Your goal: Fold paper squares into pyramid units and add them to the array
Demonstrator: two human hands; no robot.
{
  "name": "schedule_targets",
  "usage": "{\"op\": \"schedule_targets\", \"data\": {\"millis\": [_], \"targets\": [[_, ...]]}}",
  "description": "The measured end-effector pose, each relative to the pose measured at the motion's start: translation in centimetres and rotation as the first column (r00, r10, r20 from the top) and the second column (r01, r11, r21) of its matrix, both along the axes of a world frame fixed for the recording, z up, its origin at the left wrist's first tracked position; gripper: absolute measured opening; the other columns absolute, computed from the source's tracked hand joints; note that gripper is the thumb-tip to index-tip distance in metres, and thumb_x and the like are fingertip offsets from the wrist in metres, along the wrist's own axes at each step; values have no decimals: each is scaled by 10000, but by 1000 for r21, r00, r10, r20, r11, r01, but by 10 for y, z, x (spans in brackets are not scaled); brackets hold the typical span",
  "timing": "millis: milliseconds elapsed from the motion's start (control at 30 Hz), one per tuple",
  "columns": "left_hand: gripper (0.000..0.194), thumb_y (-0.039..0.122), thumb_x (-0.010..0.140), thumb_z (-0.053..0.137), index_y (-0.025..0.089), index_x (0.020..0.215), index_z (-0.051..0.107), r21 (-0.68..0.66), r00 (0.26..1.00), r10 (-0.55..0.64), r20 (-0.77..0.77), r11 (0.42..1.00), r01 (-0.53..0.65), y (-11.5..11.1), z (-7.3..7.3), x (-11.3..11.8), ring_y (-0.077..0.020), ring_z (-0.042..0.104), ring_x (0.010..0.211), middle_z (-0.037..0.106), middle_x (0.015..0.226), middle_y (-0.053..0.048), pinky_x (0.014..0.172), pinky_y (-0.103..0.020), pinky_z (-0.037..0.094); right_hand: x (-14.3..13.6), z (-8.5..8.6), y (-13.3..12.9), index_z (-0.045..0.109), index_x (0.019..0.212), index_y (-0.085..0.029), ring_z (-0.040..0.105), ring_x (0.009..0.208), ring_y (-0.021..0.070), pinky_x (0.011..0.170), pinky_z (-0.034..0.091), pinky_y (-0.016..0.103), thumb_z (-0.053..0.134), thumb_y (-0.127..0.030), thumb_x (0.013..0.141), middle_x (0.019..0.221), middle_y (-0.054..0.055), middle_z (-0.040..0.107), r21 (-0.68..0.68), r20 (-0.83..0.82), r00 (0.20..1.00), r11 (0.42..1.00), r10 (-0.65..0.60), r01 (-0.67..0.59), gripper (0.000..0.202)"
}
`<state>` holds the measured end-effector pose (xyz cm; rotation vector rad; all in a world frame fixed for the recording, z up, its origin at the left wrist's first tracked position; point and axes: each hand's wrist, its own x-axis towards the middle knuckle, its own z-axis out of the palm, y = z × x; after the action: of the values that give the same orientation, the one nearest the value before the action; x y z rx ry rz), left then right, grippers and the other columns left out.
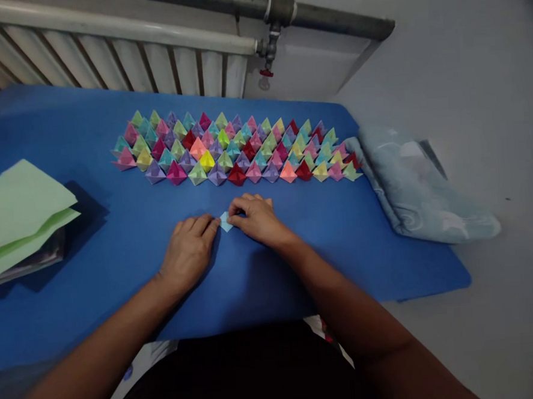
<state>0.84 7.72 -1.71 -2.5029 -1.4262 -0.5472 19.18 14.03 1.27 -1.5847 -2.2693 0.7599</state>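
A small light-blue folded paper [225,222] lies on the blue table between my hands. My right hand [253,215] is closed, its thumb and index finger pinching the paper's right side. My left hand [190,246] has its fingers pressed together, with the fingertips and thumb gripping the left edge of the same paper. Just beyond my hands stand several rows of small origami paper boats [217,175] in pink, purple, green, red, yellow and blue.
On the left, light-green paper sheets [18,202] rest on a stack of something shiny. A folded pale-blue cloth [419,184] lies at the table's right end. A white radiator [158,58] and a metal pipe with a red-handled valve [266,73] run behind the blue table [94,264].
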Motion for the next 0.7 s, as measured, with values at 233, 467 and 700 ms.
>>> {"op": "schedule_targets", "data": {"millis": [233,467,700], "targets": [[339,144,962,414,112,1160,687,-53,999,-50,-11,997,50,5,2,1,-275,611,884,706,1079,-163,702,-409,459,-5,8,5,685,812,-220,542,936,185,790,277,329,664,-307,821,891,1,633,-44,70,997,999,-17,20,90],[379,138,963,366,124,1171,683,-94,996,-46,74,994,53,1,-4,-4,-279,620,937,697,1117,-165,768,-433,476,-17,22,14,636,721,-210,554,799,162,726,298,327,712,-351,758,831,-9,636,-138,161,987,989,-26,48,164],[374,152,972,351,138,1141,684,-144,998,-17,52,989,25,1,-2,-3,-270,617,931,699,1109,-150,762,-420,470,-27,28,19,565,654,-214,556,797,215,696,335,347,730,-387,715,779,27,643,-173,252,967,982,-35,80,246]]}}
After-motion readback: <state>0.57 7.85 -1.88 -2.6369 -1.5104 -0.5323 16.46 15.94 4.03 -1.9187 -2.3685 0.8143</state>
